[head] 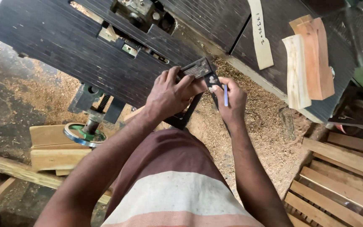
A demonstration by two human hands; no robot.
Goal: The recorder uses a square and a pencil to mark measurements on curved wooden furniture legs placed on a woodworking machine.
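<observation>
Over the sawdust floor (269,126) at the dark machine table (64,46) edge, we see the handwheel (82,133) far left. Our left hand (169,94) is curled tight round a dark flat piece (192,90); our right hand (232,98) pinches a blue pen (226,95) touching it. Wood blocks (307,59) lie right.

The try square (194,90) lies at the worktop (64,46) edge, under the left hand (171,94). Right of it are the right hand (232,101), then wood blocks (307,63); below it, sawdust (265,126).
</observation>
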